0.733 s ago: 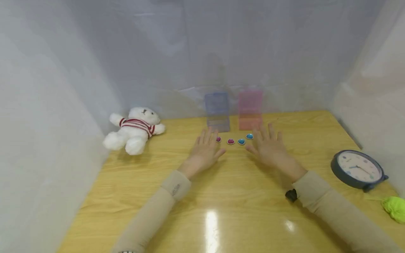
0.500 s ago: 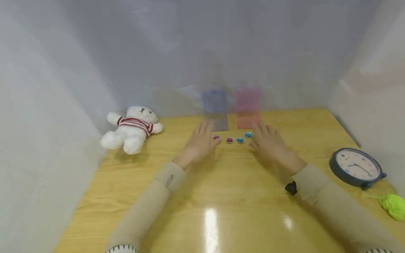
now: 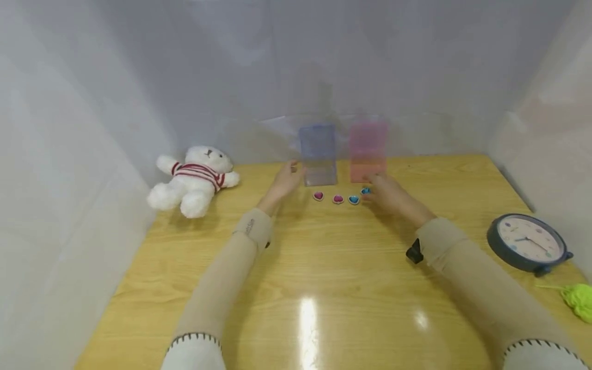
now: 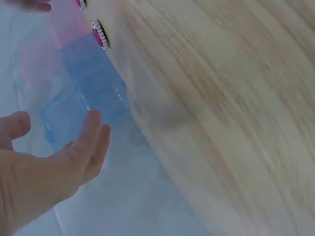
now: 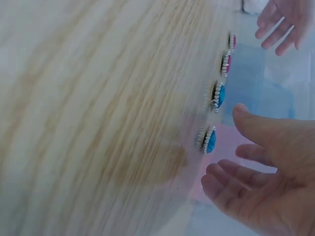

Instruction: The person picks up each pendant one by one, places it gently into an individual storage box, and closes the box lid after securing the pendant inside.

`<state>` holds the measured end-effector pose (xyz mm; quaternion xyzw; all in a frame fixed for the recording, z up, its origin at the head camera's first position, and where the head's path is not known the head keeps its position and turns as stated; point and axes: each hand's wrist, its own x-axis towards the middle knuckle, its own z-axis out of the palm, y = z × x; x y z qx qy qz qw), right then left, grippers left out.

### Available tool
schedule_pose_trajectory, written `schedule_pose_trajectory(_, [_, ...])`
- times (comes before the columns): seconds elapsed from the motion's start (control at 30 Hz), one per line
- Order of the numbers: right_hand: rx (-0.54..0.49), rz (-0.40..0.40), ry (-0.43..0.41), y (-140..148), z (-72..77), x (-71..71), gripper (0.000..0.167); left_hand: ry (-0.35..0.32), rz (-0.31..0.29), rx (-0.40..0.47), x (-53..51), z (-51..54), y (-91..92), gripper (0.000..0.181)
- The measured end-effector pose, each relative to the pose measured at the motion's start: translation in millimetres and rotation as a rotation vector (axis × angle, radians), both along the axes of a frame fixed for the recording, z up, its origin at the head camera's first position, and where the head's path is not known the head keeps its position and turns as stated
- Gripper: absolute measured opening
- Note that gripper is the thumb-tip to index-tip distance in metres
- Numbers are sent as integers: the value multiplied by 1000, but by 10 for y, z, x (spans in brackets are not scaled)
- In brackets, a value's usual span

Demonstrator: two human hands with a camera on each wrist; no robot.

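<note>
A pale sheet [image 3: 208, 77] hangs behind the wooden table [image 3: 296, 267]. At far left a white plush bear [image 3: 199, 177] in a striped top lies on its back; at right sits a dark-rimmed clock [image 3: 527, 239], well apart from the hands. The left hand [image 3: 285, 181], released with fingers loosely bent, is just beside the far blue case [image 3: 319, 141]; contact is unclear. The right hand [image 3: 390, 198], also holding nothing, covers the near right corner of the pink case [image 3: 368, 141]. Green yarn [image 3: 580, 300] lies near right. Smallest, two pink gems [image 3: 338, 199] and two blue gems [image 3: 353, 200] lie before the cases, the rightmost partly behind the right fingers. Half a second ago the left hand overlapped the leftmost gem; now it has shifted left, uncovering it.
</note>
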<state>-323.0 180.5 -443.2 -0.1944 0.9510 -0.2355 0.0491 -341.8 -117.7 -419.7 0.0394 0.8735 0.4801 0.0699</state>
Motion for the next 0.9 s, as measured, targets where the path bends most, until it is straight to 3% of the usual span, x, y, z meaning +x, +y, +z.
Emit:
schedule_pose_trajectory(0.2, [11,-31,32,-4,-73,-44,23,-119,73,157,-110,-23,51,68])
schedule_pose_trajectory(0.43, [95,-52,71,-9,-172,-125,35,-144,150,208,-189,-83,121,62])
schedule_pose_trajectory(0.57, [149,-69,79,-31,-185,-130,36,-137,167,233,-223,-122,160,59])
schedule_pose_trajectory(0.73, [141,-80,58,-58,-157,-113,36,-143,182,297,-242,-147,177,58])
schedule_pose_trajectory(0.9, [148,-83,56,-68,-139,-104,32,-157,179,309,-259,-153,194,57])
